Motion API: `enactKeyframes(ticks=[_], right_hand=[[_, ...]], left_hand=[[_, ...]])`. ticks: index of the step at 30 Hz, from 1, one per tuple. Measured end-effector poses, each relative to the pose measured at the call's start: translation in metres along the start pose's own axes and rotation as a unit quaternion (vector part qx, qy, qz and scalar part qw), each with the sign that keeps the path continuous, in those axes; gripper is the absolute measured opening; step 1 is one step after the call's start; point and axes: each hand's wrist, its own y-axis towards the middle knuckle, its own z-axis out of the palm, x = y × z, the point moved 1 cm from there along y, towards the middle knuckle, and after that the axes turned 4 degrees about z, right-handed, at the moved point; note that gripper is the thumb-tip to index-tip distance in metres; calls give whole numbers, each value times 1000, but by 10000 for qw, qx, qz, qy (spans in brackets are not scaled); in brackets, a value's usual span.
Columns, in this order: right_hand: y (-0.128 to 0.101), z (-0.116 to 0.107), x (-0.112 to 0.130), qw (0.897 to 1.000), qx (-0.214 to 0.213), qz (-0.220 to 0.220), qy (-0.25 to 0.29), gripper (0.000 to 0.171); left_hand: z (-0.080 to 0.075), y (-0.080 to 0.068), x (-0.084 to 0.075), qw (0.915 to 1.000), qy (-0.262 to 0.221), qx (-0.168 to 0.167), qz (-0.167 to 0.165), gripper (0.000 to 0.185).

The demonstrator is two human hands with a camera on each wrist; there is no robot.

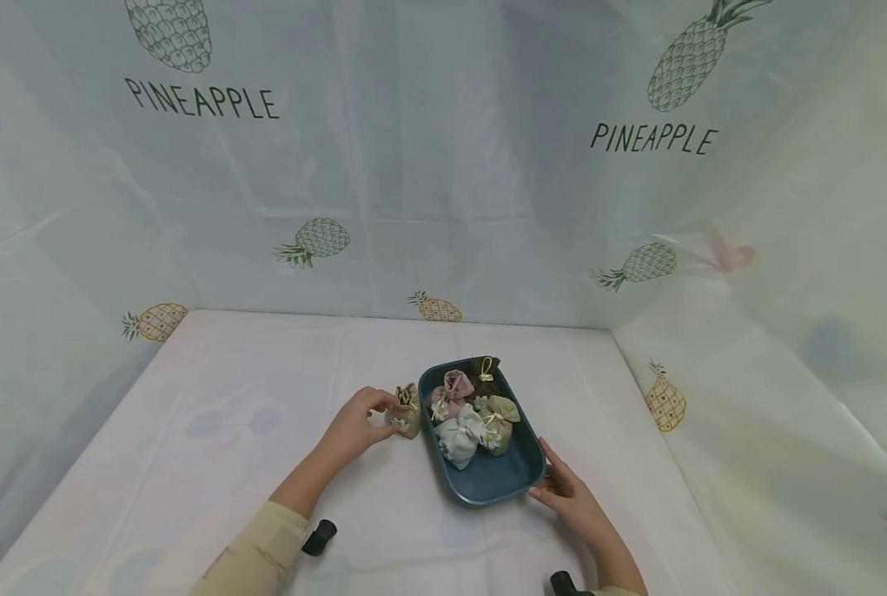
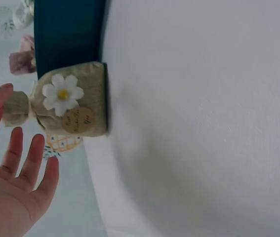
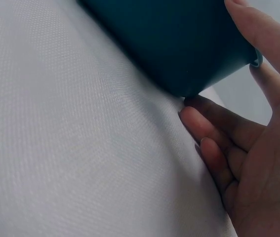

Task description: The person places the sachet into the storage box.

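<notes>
My left hand (image 1: 356,424) pinches the gathered top of a small beige drawstring pouch (image 2: 75,98) between thumb and forefinger. The pouch stands upright just left of a dark blue tray (image 1: 491,484), with a white flower and a round tag on its front. In the left wrist view, the other fingers are spread apart. My right hand (image 1: 573,501) grips the tray's near right corner, the thumb by the rim and the other fingers curled low against the outer wall. Inside the tray lie a pink pouch (image 1: 451,395), a whitish pouch (image 1: 458,440), an olive pouch (image 1: 500,422) and a dark brown pouch (image 1: 486,381).
A white cloth (image 1: 265,463) covers the table under the tray. Pale hanging sheets (image 1: 429,165) printed with pineapples enclose the back and sides. A black wrist device (image 1: 319,538) sits by the left sleeve, with another (image 1: 564,583) at the right wrist.
</notes>
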Motion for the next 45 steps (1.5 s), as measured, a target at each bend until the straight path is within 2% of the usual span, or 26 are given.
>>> enactKeyframes(ticks=[5, 14, 23, 30, 37, 45], right_hand=[[1, 0, -2, 10000, 10, -30, 4, 82], [0, 0, -1, 10000, -40, -43, -17, 83], [0, 0, 0, 9999, -75, -105, 11, 82], [1, -1, -1, 9999, 36, -96, -6, 83], [2, -1, -1, 9999, 67, -86, 17, 83], [1, -1, -1, 9998, 87, -141, 102, 83]], left_hand=[[0, 5, 9, 9999, 45, 67, -61, 33], [4, 20, 15, 9991, 29, 418, 69, 37], [11, 33, 16, 9976, -210, 651, -123, 43], [15, 38, 15, 9975, -314, 538, -321, 34], [19, 35, 13, 9992, 50, 288, -259, 33], [20, 31, 10, 9988, 235, 284, -336, 33]])
